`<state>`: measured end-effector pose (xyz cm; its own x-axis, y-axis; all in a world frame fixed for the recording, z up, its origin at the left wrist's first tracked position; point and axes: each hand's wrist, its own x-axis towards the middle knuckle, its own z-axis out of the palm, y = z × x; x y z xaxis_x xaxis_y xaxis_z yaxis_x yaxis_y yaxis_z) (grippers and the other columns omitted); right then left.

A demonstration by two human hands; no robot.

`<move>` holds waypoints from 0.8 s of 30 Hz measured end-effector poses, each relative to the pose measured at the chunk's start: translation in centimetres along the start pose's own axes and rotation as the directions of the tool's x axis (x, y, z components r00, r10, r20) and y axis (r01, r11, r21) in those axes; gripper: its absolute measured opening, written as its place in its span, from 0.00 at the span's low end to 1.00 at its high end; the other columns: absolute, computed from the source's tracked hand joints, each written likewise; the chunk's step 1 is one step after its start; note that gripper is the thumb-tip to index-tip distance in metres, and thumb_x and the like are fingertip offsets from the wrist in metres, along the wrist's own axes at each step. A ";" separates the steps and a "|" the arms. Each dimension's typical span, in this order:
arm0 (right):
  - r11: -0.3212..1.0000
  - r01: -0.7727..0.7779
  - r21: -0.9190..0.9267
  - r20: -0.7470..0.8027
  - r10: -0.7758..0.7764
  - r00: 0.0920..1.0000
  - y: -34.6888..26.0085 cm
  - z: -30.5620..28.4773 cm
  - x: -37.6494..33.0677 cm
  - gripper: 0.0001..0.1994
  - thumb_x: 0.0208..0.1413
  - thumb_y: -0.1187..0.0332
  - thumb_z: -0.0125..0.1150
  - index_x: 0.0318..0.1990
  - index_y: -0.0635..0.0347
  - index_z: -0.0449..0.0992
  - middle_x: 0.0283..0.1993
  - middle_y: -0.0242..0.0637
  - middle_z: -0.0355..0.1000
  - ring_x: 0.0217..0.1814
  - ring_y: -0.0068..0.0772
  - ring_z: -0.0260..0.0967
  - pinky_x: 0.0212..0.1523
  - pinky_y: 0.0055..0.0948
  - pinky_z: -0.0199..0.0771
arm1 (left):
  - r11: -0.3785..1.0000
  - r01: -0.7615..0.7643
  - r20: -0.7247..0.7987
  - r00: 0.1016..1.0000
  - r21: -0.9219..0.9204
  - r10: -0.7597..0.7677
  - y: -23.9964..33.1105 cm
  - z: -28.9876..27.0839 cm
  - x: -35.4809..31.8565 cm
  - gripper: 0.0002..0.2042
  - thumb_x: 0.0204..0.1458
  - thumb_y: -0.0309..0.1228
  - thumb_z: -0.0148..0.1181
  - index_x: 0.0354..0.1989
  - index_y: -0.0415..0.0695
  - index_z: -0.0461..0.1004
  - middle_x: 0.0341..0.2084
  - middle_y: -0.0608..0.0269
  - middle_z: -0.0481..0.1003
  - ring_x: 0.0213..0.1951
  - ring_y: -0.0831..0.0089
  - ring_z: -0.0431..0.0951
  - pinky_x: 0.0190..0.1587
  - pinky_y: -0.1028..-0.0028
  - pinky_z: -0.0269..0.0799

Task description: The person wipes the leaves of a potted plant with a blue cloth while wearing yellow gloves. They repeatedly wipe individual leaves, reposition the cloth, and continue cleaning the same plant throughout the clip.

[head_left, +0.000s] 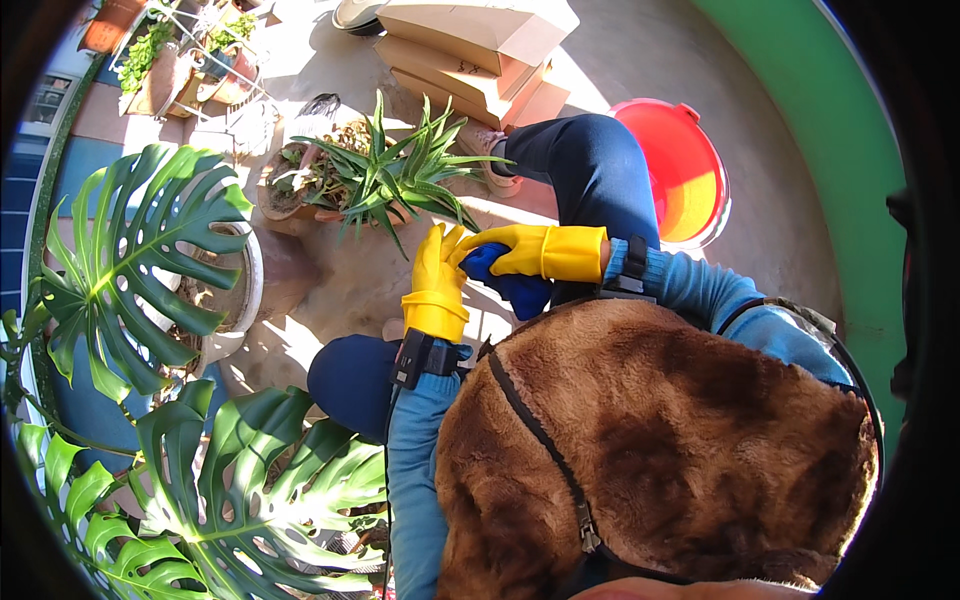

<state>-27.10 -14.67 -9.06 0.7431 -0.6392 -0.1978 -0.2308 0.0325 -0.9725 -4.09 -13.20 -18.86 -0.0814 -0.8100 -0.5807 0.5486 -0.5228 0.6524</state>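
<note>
Both my hands wear yellow rubber gloves and meet in front of my lap, beside the aloe plant [400, 180]. A bunched blue cloth [520, 292] hangs beneath my right hand [528, 250], whose fingers are closed over it. My left hand [437, 275] points up toward the aloe's leaf tips, its fingers close together and touching the right fingertips. What lies between the left fingers, if anything, is hidden. Part of the cloth is covered by the right glove.
A red bucket [655, 150] stands by my right knee, near a green curved wall [800, 110]. Cardboard boxes [470, 60] are stacked ahead. Large monstera leaves [130, 260] spread along the left, over a white-rimmed pot [250, 290]. Smaller potted plants [160, 75] stand at the far left.
</note>
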 end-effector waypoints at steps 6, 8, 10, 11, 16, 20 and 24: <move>0.965 -0.207 0.161 -0.489 0.261 0.833 3.3 -0.8 1.5 0.36 0.53 0.61 0.67 0.72 0.49 0.66 0.65 0.45 0.72 0.66 0.44 0.71 0.66 0.36 0.69 | 0.999 -0.039 -0.070 0.997 0.002 0.039 -0.1 0.7 -2.2 0.23 0.69 0.46 0.52 0.65 0.45 0.67 0.59 0.51 0.75 0.56 0.55 0.77 0.57 0.58 0.77; 0.952 -0.300 0.065 -0.500 0.292 0.816 3.7 -2.0 1.5 0.34 0.54 0.60 0.67 0.71 0.49 0.67 0.64 0.45 0.73 0.66 0.43 0.71 0.66 0.35 0.69 | 0.998 -0.065 -0.095 0.993 0.007 0.065 -0.1 0.9 -2.3 0.23 0.69 0.45 0.52 0.66 0.45 0.67 0.59 0.50 0.74 0.57 0.55 0.76 0.60 0.58 0.75; 0.978 -0.148 0.146 -0.346 0.190 0.919 3.6 -2.1 0.6 0.32 0.55 0.58 0.67 0.68 0.51 0.71 0.62 0.42 0.75 0.64 0.40 0.72 0.66 0.37 0.69 | 0.994 -0.112 -0.078 0.991 0.013 0.113 0.0 1.0 -2.7 0.24 0.67 0.45 0.56 0.65 0.42 0.67 0.62 0.44 0.71 0.60 0.52 0.74 0.61 0.61 0.74; 0.980 -0.118 0.163 -0.228 0.154 0.961 3.4 -2.1 -0.1 0.31 0.55 0.57 0.66 0.67 0.52 0.71 0.61 0.42 0.75 0.64 0.40 0.72 0.65 0.37 0.69 | 0.993 -0.115 -0.072 0.991 0.008 0.115 0.0 1.1 -2.9 0.24 0.67 0.45 0.56 0.64 0.42 0.67 0.61 0.44 0.71 0.60 0.52 0.75 0.61 0.61 0.74; 0.978 -0.210 0.010 -0.110 0.209 0.972 0.8 -1.1 -1.6 0.31 0.58 0.53 0.64 0.65 0.60 0.72 0.59 0.46 0.76 0.61 0.43 0.73 0.63 0.33 0.69 | 0.995 -0.079 -0.080 0.993 0.067 0.084 0.2 2.1 -4.0 0.23 0.67 0.44 0.56 0.64 0.44 0.68 0.61 0.46 0.72 0.58 0.55 0.76 0.60 0.62 0.74; 0.909 -0.296 0.293 -0.193 0.359 0.913 -0.1 -0.3 -1.5 0.28 0.62 0.53 0.64 0.64 0.62 0.72 0.58 0.42 0.76 0.58 0.36 0.74 0.60 0.32 0.71 | 0.980 -0.084 -0.090 0.991 0.182 0.101 -0.3 2.6 -5.1 0.23 0.68 0.45 0.55 0.67 0.47 0.67 0.61 0.52 0.72 0.58 0.60 0.75 0.59 0.64 0.74; 0.832 -0.221 0.509 -0.084 0.304 0.949 1.2 1.2 -1.1 0.26 0.67 0.51 0.59 0.65 0.57 0.70 0.57 0.36 0.75 0.56 0.29 0.73 0.59 0.29 0.72 | 0.861 -0.181 0.130 0.982 0.475 0.134 -1.7 3.3 -5.7 0.25 0.70 0.47 0.53 0.70 0.51 0.63 0.61 0.59 0.71 0.60 0.68 0.73 0.59 0.66 0.73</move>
<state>-27.45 -13.00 -10.20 0.5827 -0.6611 -0.4727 -0.0372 0.5593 -0.8281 -7.34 -8.56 -15.09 -0.1148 -0.9006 -0.4191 0.0915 -0.4297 0.8983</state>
